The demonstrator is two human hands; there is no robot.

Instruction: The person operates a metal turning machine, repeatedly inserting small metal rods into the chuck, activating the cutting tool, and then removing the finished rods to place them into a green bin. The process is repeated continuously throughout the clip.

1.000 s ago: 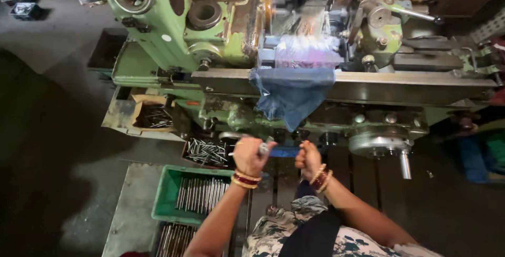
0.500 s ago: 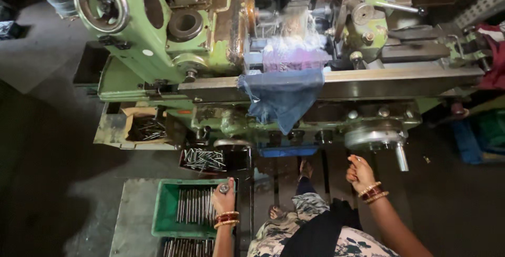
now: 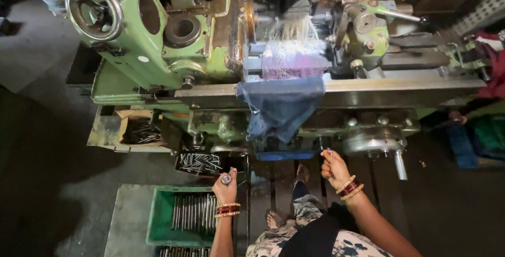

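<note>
I look down at a green lathe (image 3: pixel 158 41) with a blue cloth (image 3: pixel 281 107) draped over its front rail. My left hand (image 3: pixel 225 185) is raised above a green crate of metal rods (image 3: pixel 192 215) and is closed round a short metal rod (image 3: pixel 226 178), whose round end points up. My right hand (image 3: pixel 334 167) grips a small lever handle (image 3: pixel 329 153) under the machine's front, just left of a round silver handwheel (image 3: pixel 376 144). Both wrists wear red and gold bangles. My bare feet show on the floor between my arms.
A dark tray of loose rods (image 3: pixel 200 163) sits under the machine by my left hand. A cardboard box with metal parts (image 3: pixel 139 129) lies further left. A large handwheel (image 3: pixel 94 9) is at the top left. Blue and green items (image 3: pixel 484 136) stand on the right.
Both hands were together at the blue piece under the cloth. They parted: my left hand went down to the crate and came up with a rod, and my right hand moved onto the lever handle.
</note>
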